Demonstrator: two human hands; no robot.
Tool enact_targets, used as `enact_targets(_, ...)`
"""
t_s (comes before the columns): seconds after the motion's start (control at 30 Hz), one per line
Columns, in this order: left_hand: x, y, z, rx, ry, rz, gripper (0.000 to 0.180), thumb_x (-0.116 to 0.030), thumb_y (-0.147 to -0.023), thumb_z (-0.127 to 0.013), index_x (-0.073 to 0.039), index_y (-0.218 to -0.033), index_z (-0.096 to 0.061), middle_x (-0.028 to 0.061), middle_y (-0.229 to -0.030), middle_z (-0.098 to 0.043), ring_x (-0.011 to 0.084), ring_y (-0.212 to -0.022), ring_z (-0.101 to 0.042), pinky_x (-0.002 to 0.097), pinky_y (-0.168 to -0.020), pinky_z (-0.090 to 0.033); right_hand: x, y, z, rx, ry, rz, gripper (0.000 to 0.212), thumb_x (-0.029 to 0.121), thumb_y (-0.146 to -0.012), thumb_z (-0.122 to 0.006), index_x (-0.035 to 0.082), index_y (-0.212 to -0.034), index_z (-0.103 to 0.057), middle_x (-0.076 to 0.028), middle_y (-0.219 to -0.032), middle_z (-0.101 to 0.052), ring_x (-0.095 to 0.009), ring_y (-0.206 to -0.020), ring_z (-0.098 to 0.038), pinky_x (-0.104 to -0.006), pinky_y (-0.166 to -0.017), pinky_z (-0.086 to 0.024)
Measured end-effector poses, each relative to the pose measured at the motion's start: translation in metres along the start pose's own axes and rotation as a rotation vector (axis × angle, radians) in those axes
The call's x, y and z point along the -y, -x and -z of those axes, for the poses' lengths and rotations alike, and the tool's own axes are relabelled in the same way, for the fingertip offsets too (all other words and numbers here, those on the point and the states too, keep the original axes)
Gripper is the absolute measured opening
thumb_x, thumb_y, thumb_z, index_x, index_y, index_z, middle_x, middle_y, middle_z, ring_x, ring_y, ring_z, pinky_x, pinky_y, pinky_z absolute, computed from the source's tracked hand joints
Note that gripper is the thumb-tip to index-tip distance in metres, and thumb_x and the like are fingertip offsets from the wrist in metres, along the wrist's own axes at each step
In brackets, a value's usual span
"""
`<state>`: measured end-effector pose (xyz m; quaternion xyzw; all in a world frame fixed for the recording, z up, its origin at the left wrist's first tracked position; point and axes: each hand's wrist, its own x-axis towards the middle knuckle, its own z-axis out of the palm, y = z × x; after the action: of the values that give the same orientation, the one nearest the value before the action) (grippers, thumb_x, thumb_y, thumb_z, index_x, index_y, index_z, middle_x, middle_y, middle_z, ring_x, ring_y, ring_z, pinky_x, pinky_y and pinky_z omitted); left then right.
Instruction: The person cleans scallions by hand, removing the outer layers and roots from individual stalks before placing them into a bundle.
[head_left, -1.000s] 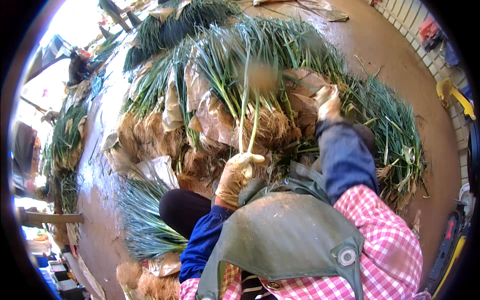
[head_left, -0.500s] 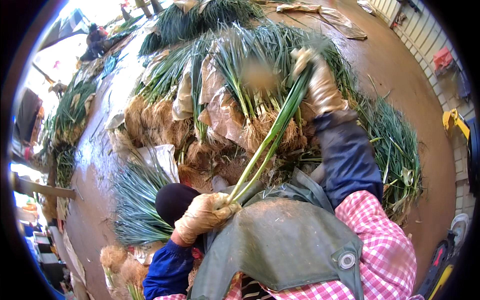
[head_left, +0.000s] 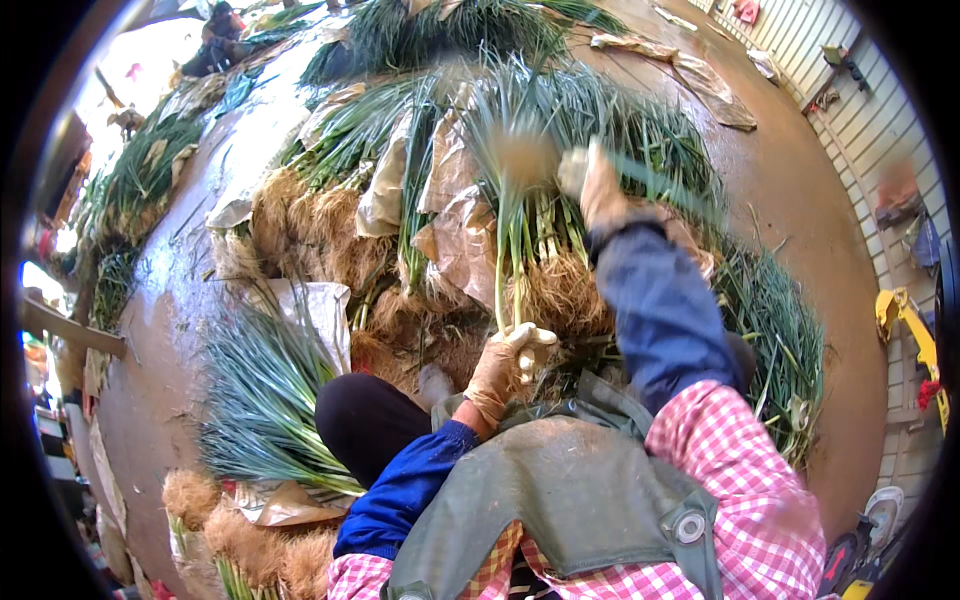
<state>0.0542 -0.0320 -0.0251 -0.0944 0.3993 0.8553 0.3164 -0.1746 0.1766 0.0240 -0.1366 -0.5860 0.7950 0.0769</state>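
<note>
The left hand (head_left: 515, 358), gloved, is clamped on the low ends of two pale stalks (head_left: 508, 285), just beyond the apron (head_left: 570, 490). The stalks rise from the fist with their leaves pointing away from the person, in front of the near heap (head_left: 565, 290); their tops blur into the green behind. Gripping them at the very base probably leaves their length free, and holding them close to the lap probably steadies them. The right hand (head_left: 597, 185), gloved too, is stretched out beside the upper part of the stalks, likely because the leaves are long. It is blurred, so I cannot tell whether its fingers are apart or closed on a leaf; a streaked green strip (head_left: 665, 180) runs out to its right. The heap lies with tan roots toward the person and leaves away, which perhaps puts the firm ends within easy reach. Brown paper (head_left: 455, 240) sits among its bunches, maybe to wrap them or keep them parted. A leafy pile (head_left: 770, 320) spreads at the right, beside the right arm. At the left, a bunch (head_left: 265, 390) lies near the bent knee (head_left: 362, 425), with shaggy root clumps (head_left: 250, 540) below it. Blue sleeves (head_left: 405, 495) cover the checked cuffs, presumably as a guard against the mud on the wet floor (head_left: 150, 370).
</note>
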Motion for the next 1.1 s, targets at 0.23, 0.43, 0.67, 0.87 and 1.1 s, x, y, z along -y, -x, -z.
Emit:
enact_targets(0.23, -0.006, -0.008, 0.024, 0.152, 0.105, -0.027, 0.022, -0.017, -0.089, -0.056, 0.000, -0.100, -0.065, 0.0067, -0.091, -0.067, 0.0118, -0.076, -0.060, 0.0226, -0.070, -0.049, -0.123, 0.120, -0.023, 0.343, 1.412, 0.017, 0.057, 0.052, -0.092, -0.046, 0.004, -0.124, -0.052, -0.012, -0.115, -0.060, -0.019, -0.097, -0.058, -0.0381, -0.076, -0.051)
enact_targets(0.43, -0.041, -0.009, 0.002, 0.465, 0.221, -0.138, 0.033, -0.015, -0.089, -0.057, 0.007, -0.113, -0.054, -0.0019, -0.069, -0.055, 0.0064, -0.055, -0.053, 0.0203, -0.047, -0.043, -0.142, 0.083, 0.021, 0.227, 1.018, 0.073, 0.027, 0.020, -0.080, -0.066, 0.002, -0.097, -0.057, -0.011, -0.080, -0.059, -0.026, -0.071, -0.057, -0.0361, -0.063, -0.049)
enact_targets(0.67, -0.029, -0.024, 0.006, -0.008, 0.308, -0.266, 0.036, -0.013, -0.089, -0.054, 0.003, -0.122, -0.054, 0.0139, -0.104, -0.065, 0.0224, -0.090, -0.064, 0.0341, -0.078, -0.053, -0.038, 0.135, 0.018, -0.017, 0.503, 0.197, 0.011, 0.008, -0.086, -0.061, 0.005, -0.096, -0.056, 0.001, -0.070, -0.051, -0.005, -0.053, -0.044, -0.0192, -0.041, -0.039)
enact_targets(0.87, 0.014, -0.060, 0.032, -0.067, 0.313, -0.309, 0.024, -0.016, -0.090, -0.055, 0.000, -0.107, -0.062, 0.0051, -0.097, -0.064, 0.0139, -0.089, -0.058, 0.0266, -0.080, -0.048, -0.070, 0.194, 0.002, 0.483, 0.945, 0.616, 0.015, 0.019, -0.085, -0.064, 0.007, -0.096, -0.064, -0.008, -0.096, -0.065, -0.014, -0.090, -0.060, -0.0291, -0.074, -0.051)
enact_targets(1.1, 0.009, -0.052, 0.025, -0.153, 0.418, -0.121, 0.015, -0.015, -0.090, -0.058, -0.003, -0.099, -0.061, 0.0059, -0.081, -0.065, 0.0168, -0.063, -0.064, 0.0282, -0.054, -0.055, -0.107, 0.124, 0.009, 0.291, 0.290, -0.487, 0.028, 0.030, -0.091, -0.059, 0.005, -0.104, -0.060, -0.005, -0.089, -0.063, -0.014, -0.073, -0.061, -0.0277, -0.066, -0.052)
